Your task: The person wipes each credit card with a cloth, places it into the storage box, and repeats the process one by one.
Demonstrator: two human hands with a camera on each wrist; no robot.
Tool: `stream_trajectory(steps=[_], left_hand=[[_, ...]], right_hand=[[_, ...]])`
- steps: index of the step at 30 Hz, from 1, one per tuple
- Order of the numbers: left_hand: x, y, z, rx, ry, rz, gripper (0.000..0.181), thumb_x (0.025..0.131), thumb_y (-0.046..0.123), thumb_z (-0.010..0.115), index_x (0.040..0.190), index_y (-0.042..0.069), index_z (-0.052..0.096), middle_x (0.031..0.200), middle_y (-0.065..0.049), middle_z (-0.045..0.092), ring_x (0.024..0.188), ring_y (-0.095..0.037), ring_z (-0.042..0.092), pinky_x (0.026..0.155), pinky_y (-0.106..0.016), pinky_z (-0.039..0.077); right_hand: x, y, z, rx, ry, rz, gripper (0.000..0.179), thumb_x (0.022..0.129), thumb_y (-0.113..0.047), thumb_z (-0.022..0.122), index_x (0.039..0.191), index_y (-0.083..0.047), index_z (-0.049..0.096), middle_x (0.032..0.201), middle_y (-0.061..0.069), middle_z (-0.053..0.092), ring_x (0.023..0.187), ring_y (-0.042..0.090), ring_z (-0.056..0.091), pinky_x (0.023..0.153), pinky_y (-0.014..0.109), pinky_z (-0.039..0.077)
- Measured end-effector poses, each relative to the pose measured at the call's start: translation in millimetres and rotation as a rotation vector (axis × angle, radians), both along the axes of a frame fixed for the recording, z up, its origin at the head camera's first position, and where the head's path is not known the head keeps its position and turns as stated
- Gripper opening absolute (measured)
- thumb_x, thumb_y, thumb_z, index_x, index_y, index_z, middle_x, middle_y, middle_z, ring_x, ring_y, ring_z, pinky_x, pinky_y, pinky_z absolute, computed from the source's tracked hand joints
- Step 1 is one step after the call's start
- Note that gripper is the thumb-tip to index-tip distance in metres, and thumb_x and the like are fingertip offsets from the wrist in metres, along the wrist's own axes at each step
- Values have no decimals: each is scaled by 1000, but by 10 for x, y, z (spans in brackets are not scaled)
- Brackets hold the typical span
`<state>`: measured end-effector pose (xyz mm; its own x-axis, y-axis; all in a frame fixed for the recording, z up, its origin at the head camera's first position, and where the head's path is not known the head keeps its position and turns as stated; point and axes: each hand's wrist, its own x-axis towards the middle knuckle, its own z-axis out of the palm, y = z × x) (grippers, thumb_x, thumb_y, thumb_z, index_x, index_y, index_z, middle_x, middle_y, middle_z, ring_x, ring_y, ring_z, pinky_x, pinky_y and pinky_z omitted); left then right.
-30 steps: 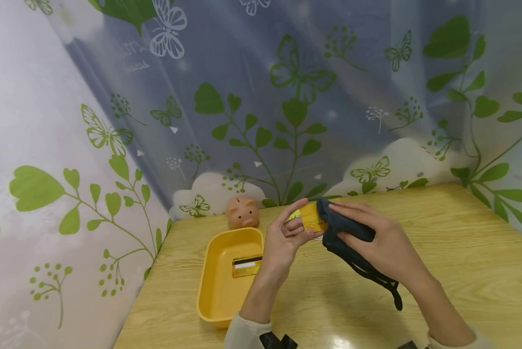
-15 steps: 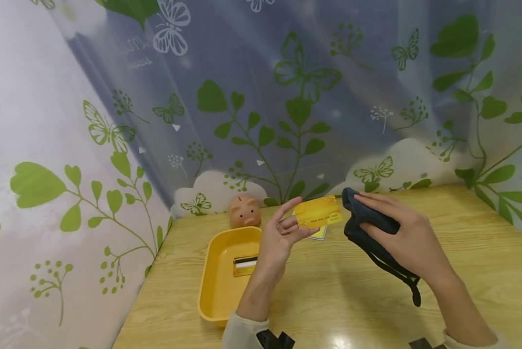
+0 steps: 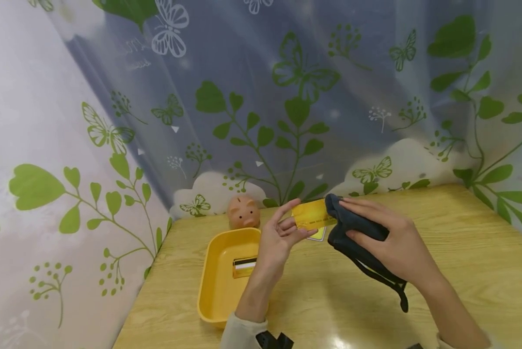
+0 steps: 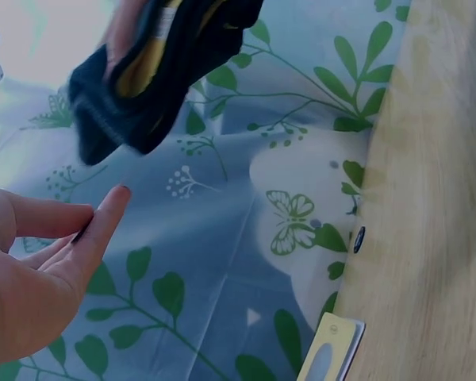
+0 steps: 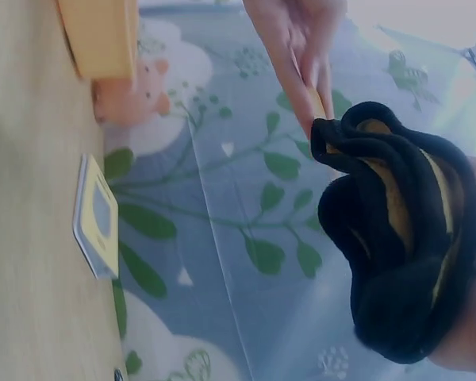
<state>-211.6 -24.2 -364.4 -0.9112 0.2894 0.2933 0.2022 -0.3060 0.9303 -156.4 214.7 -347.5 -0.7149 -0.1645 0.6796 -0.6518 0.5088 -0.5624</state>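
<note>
My left hand (image 3: 276, 242) pinches a yellow bank card (image 3: 309, 214) by its left end. My right hand (image 3: 393, 237) grips a dark blue cloth wallet (image 3: 356, 225) with a hanging wrist strap (image 3: 403, 296). In the head view the wallet's mouth overlaps the card's right end; whether the card sits inside it I cannot tell. Several folds with yellow between them show at the wallet (image 5: 397, 206) in the right wrist view. Another card (image 3: 242, 267), with a black stripe, lies in a yellow tray (image 3: 204, 286), partly behind my left forearm.
A pink piggy bank (image 3: 243, 212) stands behind the tray on the wooden table (image 3: 330, 291). Beyond my left fingers lies a yellow, white-edged flat thing (image 5: 97, 218). A small dark round thing (image 4: 359, 239) lies at the table's edge. A patterned curtain (image 3: 252, 135) hangs behind.
The wallet first moved right, away from the card, baring most of it. Since then it has come back left over the card's right end. My left hand has barely moved.
</note>
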Motion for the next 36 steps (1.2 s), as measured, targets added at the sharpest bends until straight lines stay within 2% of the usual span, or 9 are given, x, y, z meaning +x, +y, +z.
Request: stream_trajectory(steps=[3,5,6,9,12,15,24,29,36], left_hand=[[14,22,-13,-52,-3,-6,64,93,-17,64,150,10,55,103,-18,74,88,-18,73,92,-43,60],[20,40,-22,-87,3,-11,63,94,-15,64,150,12,54,122,-23,72,104,-23,74,92,-37,60],[23,48,-24,-106,10,-17,63,95,-15,63,151,12,54,126,-23,71,106,-23,74,91,-34,60],[37,70,-32,-153,34,-17,66,93,-16,58,151,15,55,127,-20,71,102,-19,74,84,-28,59],[48,80,-34,-185,51,-6,70,91,-19,54,151,17,55,127,-18,72,96,-15,73,76,-25,54],[54,81,-35,-191,52,9,69,91,-19,54,150,18,57,125,-18,73,93,-15,73,74,-25,52],[55,67,-28,-121,34,-18,64,93,-17,59,149,13,56,125,-19,72,103,-18,74,87,-29,59],[56,53,-5,-89,31,-21,61,94,-13,66,148,13,57,119,-22,73,100,-20,75,91,-36,60],[60,27,32,-70,30,-19,61,93,-16,66,149,8,55,124,-28,69,110,-34,73,93,-51,59]], right_hand=[[6,-118,-29,1,-14,62,66,86,3,82,144,-24,65,148,-3,59,131,6,56,93,11,50],[11,-197,-43,-1,-25,97,65,86,2,82,144,-23,65,147,-2,59,129,14,59,92,14,53],[13,-234,-50,1,-28,109,64,87,1,82,144,-23,65,147,-2,59,128,17,60,92,15,53],[13,-326,-80,12,-30,134,63,87,-1,82,144,-23,65,145,-1,60,127,25,62,93,20,55],[10,-383,-111,27,-25,131,63,87,-2,82,144,-23,65,145,-2,60,127,25,63,95,22,55],[8,-411,-131,33,-26,121,64,87,-1,83,144,-24,65,146,-2,60,127,25,63,95,24,55],[-6,-365,-148,48,-41,84,64,87,0,82,144,-25,65,147,-2,59,127,26,63,94,26,57],[-18,-280,-128,38,-48,45,65,87,0,82,144,-26,65,148,-1,59,129,30,61,93,15,52],[-26,-178,-95,25,-35,-4,63,88,0,81,144,-26,65,148,-2,59,125,28,62,90,8,48]])
